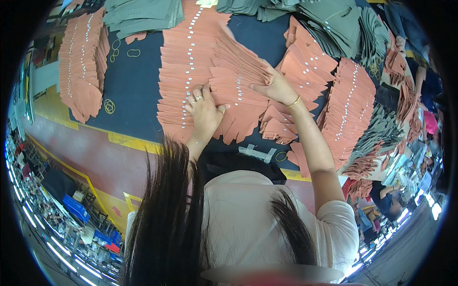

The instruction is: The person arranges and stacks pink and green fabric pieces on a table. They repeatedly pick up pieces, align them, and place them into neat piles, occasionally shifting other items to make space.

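My left hand (205, 112), wearing rings, presses flat on a fanned row of salmon-orange cut fabric pieces (186, 71) with small white stickers. A tilted sheaf of the same orange pieces (236, 78) is gripped at its right edge by my right hand (276, 88), which has a gold bracelet at the wrist. Both stacks lie on a dark blue table top (133, 81). My own hair and light shirt fill the lower part of the view.
More orange stacks lie at left (81, 62) and right (350, 107). Grey-green fabric piles (143, 14) line the far edge. Rubber bands (109, 106) lie on the dark surface. Another person's hand (400, 45) is at the far right. The table edge is yellow (129, 140).
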A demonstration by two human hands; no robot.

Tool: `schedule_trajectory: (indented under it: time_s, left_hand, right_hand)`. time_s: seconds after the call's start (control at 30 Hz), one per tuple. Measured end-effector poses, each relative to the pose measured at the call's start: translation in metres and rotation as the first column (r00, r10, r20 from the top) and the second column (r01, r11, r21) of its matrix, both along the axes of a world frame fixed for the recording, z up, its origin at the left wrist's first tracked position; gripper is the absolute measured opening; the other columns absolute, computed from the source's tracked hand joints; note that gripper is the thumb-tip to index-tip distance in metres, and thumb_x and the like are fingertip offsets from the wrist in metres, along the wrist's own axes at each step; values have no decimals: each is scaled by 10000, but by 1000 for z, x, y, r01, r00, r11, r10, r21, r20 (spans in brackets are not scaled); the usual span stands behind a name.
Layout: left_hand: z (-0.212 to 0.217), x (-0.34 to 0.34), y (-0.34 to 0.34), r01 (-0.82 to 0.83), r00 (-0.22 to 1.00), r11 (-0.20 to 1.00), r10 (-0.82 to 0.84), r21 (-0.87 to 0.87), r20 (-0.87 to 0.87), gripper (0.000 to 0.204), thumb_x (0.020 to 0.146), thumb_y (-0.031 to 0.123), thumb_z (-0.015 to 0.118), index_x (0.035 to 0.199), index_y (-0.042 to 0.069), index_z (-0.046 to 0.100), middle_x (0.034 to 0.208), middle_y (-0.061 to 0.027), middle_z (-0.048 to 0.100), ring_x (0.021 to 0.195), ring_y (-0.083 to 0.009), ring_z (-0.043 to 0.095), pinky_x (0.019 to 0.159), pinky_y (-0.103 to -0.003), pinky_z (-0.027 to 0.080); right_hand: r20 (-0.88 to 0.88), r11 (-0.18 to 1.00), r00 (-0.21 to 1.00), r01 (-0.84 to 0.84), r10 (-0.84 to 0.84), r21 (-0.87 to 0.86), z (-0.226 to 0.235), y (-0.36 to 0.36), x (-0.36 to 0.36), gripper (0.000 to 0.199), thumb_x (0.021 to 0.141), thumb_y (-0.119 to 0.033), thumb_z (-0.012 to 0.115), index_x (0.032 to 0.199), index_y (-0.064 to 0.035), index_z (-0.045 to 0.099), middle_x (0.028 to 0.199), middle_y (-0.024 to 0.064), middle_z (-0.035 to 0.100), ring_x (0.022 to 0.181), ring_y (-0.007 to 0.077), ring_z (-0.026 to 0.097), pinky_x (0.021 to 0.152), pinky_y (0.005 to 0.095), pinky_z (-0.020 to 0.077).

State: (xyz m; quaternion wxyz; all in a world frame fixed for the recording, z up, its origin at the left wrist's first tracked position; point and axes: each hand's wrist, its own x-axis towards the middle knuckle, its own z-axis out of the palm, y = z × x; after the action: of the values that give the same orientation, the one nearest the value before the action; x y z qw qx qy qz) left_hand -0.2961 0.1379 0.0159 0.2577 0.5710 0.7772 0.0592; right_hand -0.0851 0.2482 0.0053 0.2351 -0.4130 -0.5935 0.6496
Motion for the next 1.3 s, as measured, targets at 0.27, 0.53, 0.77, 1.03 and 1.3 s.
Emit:
schedule_trajectory:
  time_s: [0.27, 0.53, 0.77, 1.03, 1.3]
  left_hand:
    - [0, -3, 1, -10, 997, 998, 6, 60, 72, 957, 598, 296, 892, 1379, 42, 401, 1323, -194, 414, 1214, -392, 381, 1005, -525, 282]
    - [-3, -9, -5, 55, 996, 996, -60, 71, 73, 959, 619, 292, 900, 1345, -53, 377, 1331, -217, 397, 1230, -412, 353, 1027, -527, 260]
    - [-10, -11, -21, -22, 943, 994, -14, 105, 332, 786, 672, 79, 862, 1266, -86, 375, 1139, -223, 516, 1044, -316, 522, 920, -421, 422]
    - [-8, -13, -26, -127, 760, 991, 74, 35, 646, 653, 709, 43, 836, 1164, -31, 374, 1043, -211, 571, 887, -293, 613, 767, -364, 504]
    - [14, -17, -22, -43, 640, 999, 11, 21, 768, 661, 762, -81, 750, 1237, 13, 299, 1150, -180, 520, 1017, -218, 597, 828, -321, 528]
  right_hand:
    - [126, 983, 986, -126, 110, 132, 42, -14, 0, 707, 784, -20, 670, 1431, -201, 453, 1369, 75, 577, 1086, 257, 639, 856, 345, 540]
    - [84, 973, 988, -142, 128, 184, 56, -32, 1, 672, 771, -4, 666, 1401, -173, 504, 1375, 64, 573, 1206, 255, 585, 1002, 364, 480]
    - [-23, 986, 993, -115, 118, 123, 63, -51, 11, 638, 776, -35, 661, 1389, -123, 504, 1383, 76, 565, 1237, 259, 569, 1038, 362, 456]
    - [-71, 992, 997, -28, 37, 119, 70, -69, 19, 644, 781, -65, 682, 1394, -94, 485, 1347, 88, 584, 1198, 246, 590, 1021, 359, 461]
    - [-225, 992, 967, 102, -116, -75, 86, -86, 28, 683, 789, -53, 709, 1412, 8, 435, 1442, 121, 469, 1284, 185, 484, 1072, 318, 402]
